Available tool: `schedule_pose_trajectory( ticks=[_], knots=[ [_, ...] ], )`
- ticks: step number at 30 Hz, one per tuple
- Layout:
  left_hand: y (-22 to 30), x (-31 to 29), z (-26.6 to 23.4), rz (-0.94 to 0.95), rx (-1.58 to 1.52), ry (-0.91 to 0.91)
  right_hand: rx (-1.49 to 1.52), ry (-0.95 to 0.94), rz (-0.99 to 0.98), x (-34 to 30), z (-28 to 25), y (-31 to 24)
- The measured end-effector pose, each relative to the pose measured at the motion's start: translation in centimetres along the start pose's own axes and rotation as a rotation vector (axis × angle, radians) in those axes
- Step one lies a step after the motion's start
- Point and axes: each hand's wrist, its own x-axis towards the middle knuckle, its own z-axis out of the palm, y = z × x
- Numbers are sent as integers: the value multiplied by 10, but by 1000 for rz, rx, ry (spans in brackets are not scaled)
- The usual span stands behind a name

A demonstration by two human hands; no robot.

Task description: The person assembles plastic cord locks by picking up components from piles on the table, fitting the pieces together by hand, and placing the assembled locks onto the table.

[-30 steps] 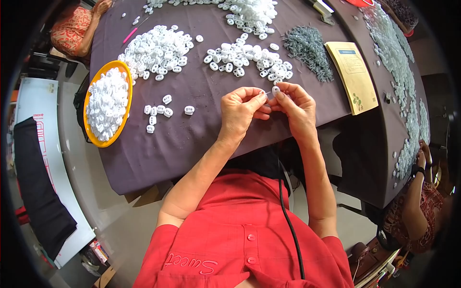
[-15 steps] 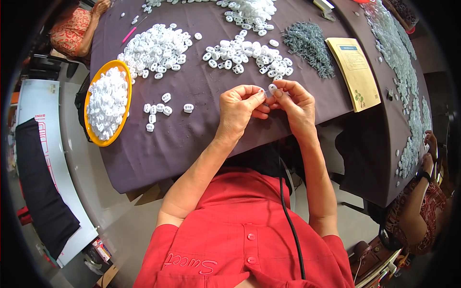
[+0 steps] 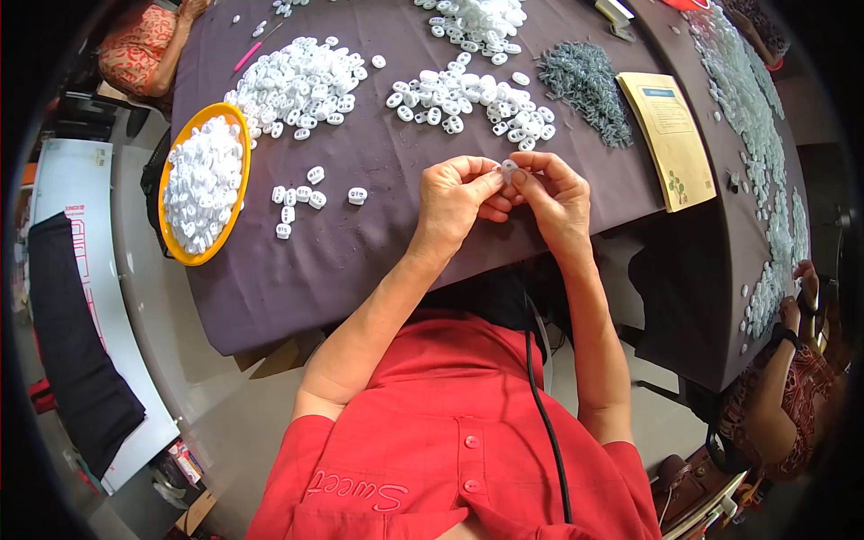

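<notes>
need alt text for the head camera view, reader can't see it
The right hand of a person in a red shirt holds a small white oval piece, the left hand pinched close beside it, above a dark purple tablecloth. Beyond lie heaps of white pieces and a pile of grey translucent pieces; a full yellow-orange bowl sits to the left.

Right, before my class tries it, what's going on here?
The person's right hand pinches a white oval plastic piece; the left hand is close beside it, but what it holds, if anything, is too small to tell. On the dark tablecloth lie heaps of similar white pieces and a pile of small grey ones beside a tan envelope; more white pieces fill a yellow basket.
</notes>
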Motion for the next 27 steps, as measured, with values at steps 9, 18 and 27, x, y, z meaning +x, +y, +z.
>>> schedule_pose_trajectory(
  ticks=[9, 18, 27],
  knots=[
    [3, -1, 3, -32, -32, -8, 28, 17, -36, -1, 2, 5],
    [-2, 1, 4, 8, 60, 60, -19, 28, 26, -1, 1, 1],
    [5, 1, 8, -42, -32, 95, 38, 13, -12, 1, 3, 2]
  ],
)
